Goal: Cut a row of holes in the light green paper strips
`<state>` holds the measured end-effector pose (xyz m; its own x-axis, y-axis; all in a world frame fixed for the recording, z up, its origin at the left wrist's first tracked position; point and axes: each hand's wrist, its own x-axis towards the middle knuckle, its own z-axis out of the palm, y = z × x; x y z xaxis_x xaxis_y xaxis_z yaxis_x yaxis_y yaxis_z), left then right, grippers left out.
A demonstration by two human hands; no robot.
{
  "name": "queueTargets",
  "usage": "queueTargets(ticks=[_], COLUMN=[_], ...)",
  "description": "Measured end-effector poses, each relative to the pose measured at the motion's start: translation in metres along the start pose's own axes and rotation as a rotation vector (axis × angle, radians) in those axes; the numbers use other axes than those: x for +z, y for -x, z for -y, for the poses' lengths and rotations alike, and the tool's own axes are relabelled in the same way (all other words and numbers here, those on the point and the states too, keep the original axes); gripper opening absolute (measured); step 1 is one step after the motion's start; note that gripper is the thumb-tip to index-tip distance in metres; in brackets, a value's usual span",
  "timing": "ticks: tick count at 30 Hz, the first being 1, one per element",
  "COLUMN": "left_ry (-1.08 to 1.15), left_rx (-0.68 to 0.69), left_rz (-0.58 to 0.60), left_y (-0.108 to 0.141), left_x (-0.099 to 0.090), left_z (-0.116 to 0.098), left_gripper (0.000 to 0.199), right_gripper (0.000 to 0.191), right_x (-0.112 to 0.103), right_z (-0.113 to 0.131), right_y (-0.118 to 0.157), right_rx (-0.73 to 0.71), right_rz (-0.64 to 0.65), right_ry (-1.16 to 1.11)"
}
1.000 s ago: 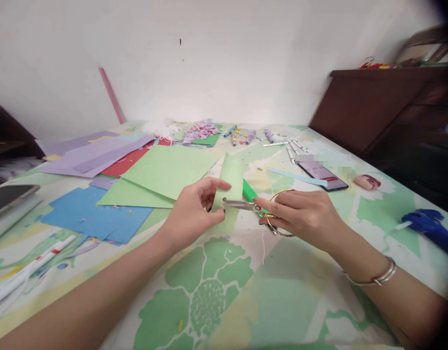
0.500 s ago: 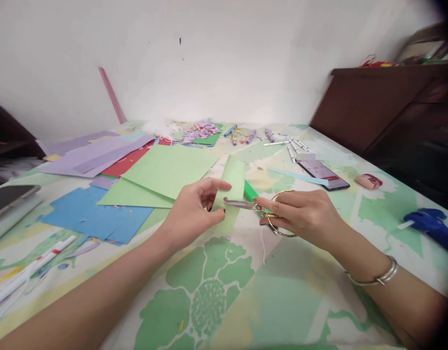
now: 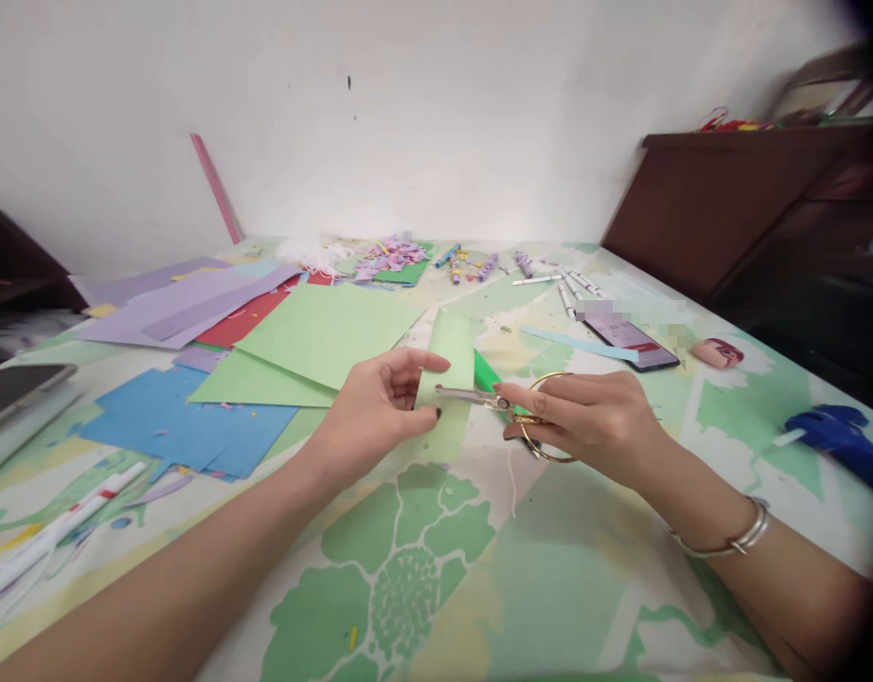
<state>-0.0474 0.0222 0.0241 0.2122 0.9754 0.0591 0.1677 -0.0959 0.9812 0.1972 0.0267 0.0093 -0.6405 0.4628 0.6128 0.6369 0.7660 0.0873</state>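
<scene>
My left hand [image 3: 380, 398] is closed on the left edge of a light green paper strip [image 3: 454, 350], its thumb below and index finger above. The strip stands over the table with its upper part bending back. In my right hand [image 3: 593, 412] is a pair of scissors [image 3: 497, 402] with gold-coloured loop handles; fingers and thumb are wrapped round the handles. The blades look nearly closed and lie across the strip, tips close to my left fingers. Behind the scissors lies a bright green stick-like object [image 3: 488, 371], partly hidden by them.
Light green sheets [image 3: 323, 332], purple paper [image 3: 187, 301] and blue paper [image 3: 187, 417] lie left. Paper scraps [image 3: 394, 256] and crayons [image 3: 488, 267] are at the back. On the right are markers [image 3: 567, 298], a phone [image 3: 632, 339], a light blue strip [image 3: 579, 343] and a blue glue gun [image 3: 838, 436].
The paper strip has shifted slightly left and down, and its lower part shows more between the left hand and the scissors. Both hands keep their holds, almost in the same place.
</scene>
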Motion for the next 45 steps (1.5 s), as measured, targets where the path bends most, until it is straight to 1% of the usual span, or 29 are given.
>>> queueTargets(ticks=[3,5,13,16,24,29,33,36,40,45], left_ry=[0.02,0.031,0.086,0.094,0.104,0.115,0.137,0.145,0.134,0.1], left_rx=[-0.013,-0.017,-0.012,-0.018,-0.035,-0.046,-0.048,-0.053,-0.063,-0.094], left_rz=[0.015,0.022,0.045,0.056,0.083,0.105,0.132,0.141,0.146,0.2], left_y=[0.001,0.0016,0.0015,0.0015,-0.0006,-0.0013,-0.002,-0.0025,-0.0025,-0.0023], left_x=[0.0003,-0.0002,-0.0012,-0.0007,-0.0021,-0.0035,-0.0058,-0.0062,-0.0056,-0.0097], left_z=[-0.0015,-0.0024,-0.0032,-0.0034,0.0006,0.0017,0.0026,0.0026,0.0003,-0.0033], left_gripper=[0.042,0.044,0.046,0.046,0.047,0.046,0.046,0.046,0.046,0.048], right_gripper=[0.024,0.026,0.024,0.02,0.019,0.018,0.019,0.025,0.029,0.025], right_x=[0.0002,-0.0001,0.0006,0.001,-0.0007,-0.0012,-0.0003,-0.0001,-0.0017,-0.0042], right_z=[0.0008,0.0016,0.001,0.0001,-0.0009,-0.0025,-0.0024,-0.0015,0.0013,0.0013], right_y=[-0.0009,-0.0021,-0.0056,-0.0049,-0.0033,-0.0029,-0.0036,-0.0042,-0.0049,-0.0051], right_rx=[0.034,0.049,0.036,0.042,0.02,-0.011,0.046,0.093,0.111,0.039], right_rz=[-0.053,-0.06,-0.027,-0.011,0.003,-0.023,-0.048,-0.058,-0.012,0.041], right_ry=[-0.032,-0.037,-0.029,-0.033,0.009,0.0,-0.033,-0.061,-0.1,-0.084])
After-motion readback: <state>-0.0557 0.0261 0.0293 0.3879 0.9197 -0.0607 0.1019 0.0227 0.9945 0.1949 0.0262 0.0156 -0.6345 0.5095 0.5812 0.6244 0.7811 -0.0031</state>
